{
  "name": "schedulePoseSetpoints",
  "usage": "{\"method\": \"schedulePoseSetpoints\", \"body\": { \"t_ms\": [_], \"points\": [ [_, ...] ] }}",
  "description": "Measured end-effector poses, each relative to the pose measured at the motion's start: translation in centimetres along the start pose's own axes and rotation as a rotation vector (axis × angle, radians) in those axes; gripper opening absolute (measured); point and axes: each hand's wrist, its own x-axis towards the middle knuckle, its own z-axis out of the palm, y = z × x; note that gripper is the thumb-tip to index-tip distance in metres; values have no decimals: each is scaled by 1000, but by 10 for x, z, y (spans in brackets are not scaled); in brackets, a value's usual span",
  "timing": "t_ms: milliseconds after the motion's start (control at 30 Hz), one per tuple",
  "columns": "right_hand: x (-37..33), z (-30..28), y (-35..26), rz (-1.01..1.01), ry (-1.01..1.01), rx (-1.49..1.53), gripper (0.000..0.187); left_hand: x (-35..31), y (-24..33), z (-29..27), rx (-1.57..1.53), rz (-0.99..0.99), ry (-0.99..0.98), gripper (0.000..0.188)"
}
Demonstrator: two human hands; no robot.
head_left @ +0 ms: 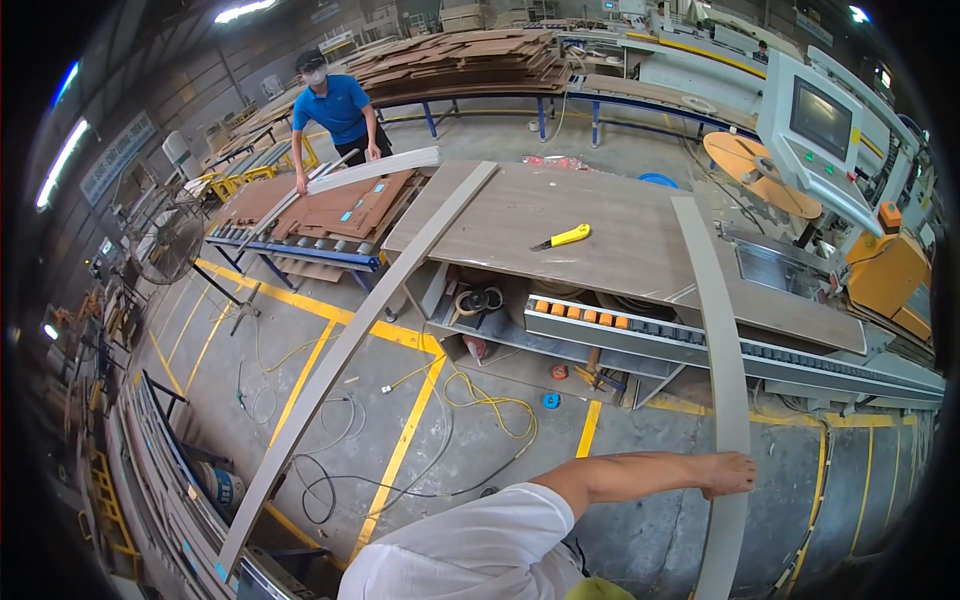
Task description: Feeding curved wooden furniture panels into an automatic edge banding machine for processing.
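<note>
My left arm, in a white sleeve, reaches across the lower middle toward the right. At its end my left hand [728, 474] is closed over a long, flat grey strip [722, 360], its fingers bent at the strip's right edge. The strip's far end overlaps the right part of a grey-brown panel [600, 205], and its near end runs out of the lower edge. My right hand does not show; a yellow-green patch [600, 590] at the bottom edge is too cropped to name. A second long grey strip [350, 335] slants from the panel down to the lower left.
A yellow utility knife [565, 237] lies on the panel. Beyond, a person in a blue shirt [340, 108] handles pale strips [385, 165] at a roller table. A machine control screen [822, 115] stands right. Cables [500, 400] and a blue tape roll [551, 400] lie on the floor.
</note>
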Motion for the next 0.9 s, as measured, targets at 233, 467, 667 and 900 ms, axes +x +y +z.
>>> {"method": "schedulePoseSetpoints", "body": {
  "t_ms": [233,467,667,900],
  "points": [
    [-38,-25,23,95,-104,-102,51,-9,-2,16,25,-34,-47,52],
    [-76,-30,37,188,-207,-166,51,-18,-3,32,38,-77,-172,57],
    [-73,-12,49,200,-297,-195,51,-9,3,46,61,-123,-191,51],
    [-75,-27,63,216,-411,-283,52,-24,19,7,116,-212,-84,82]
  ]
}}
